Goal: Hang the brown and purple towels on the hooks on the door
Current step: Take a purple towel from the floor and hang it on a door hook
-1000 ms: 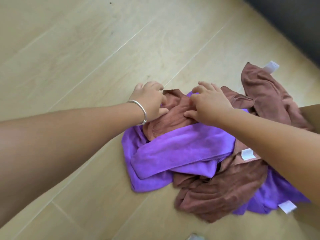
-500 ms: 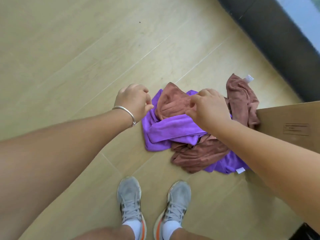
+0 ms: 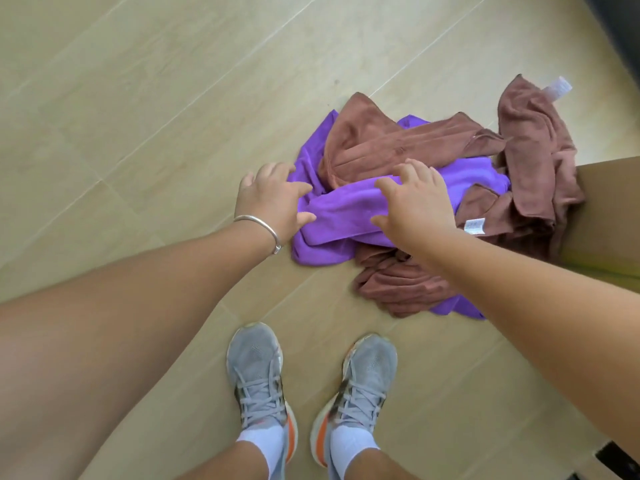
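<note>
Two hands reach over the towel heap, the left hand [image 3: 273,199] at its left edge and the right hand [image 3: 419,206] above its middle. The heap mixes purple towels [image 3: 349,209] and brown towels [image 3: 377,143], too tangled to count, with two white tags showing. Below the heap stand two grey shoes [image 3: 258,372], and one cardboard box [image 3: 609,209] sits at its right.

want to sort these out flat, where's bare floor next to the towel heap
Bare pale wood-look floor lies wide open left of and beyond the heap of purple towels and brown towels. A narrower strip runs between the heap and the grey sneakers. The right is crowded by the brown cardboard box.
</note>
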A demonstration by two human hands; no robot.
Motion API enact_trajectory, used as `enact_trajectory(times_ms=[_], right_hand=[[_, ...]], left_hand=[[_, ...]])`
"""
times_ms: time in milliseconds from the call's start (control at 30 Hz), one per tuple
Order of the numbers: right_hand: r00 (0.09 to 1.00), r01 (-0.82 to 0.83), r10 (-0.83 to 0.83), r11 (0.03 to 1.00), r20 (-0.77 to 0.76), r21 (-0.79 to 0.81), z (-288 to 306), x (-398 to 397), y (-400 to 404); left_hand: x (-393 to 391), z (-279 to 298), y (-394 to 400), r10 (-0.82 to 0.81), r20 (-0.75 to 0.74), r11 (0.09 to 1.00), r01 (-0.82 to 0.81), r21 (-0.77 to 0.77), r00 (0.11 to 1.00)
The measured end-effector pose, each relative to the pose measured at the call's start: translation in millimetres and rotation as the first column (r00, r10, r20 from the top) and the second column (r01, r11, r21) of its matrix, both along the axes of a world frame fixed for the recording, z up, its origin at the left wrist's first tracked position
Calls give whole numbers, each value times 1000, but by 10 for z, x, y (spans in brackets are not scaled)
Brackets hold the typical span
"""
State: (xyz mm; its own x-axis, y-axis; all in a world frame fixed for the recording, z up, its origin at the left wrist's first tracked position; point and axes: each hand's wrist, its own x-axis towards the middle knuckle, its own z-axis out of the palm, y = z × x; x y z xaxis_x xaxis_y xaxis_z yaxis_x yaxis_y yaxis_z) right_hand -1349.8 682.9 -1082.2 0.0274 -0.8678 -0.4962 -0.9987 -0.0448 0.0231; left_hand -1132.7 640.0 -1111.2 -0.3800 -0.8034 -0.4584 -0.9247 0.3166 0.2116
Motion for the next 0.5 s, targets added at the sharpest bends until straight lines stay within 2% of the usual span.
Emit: enact_trajectory(times_ms=[167,267,367,500], right_hand=[[989,-130,130,991,-68,1,-674,-152,-124],[985,-172,171,983,-31,-66,-699,-166,-157],[986,-168,169,985,10,-49,-389,-108,-190],[987,-141,150,982,65,-123,380,2,-321]], left_hand=[[-64,-708,-3,-75,178,997,72,21,981],[94,-774,24,-33,169,999,32,10,985],[299,-488,83,8,117,1000,-10,17,993],[499,185,59,53,65,998,-54,15,996]])
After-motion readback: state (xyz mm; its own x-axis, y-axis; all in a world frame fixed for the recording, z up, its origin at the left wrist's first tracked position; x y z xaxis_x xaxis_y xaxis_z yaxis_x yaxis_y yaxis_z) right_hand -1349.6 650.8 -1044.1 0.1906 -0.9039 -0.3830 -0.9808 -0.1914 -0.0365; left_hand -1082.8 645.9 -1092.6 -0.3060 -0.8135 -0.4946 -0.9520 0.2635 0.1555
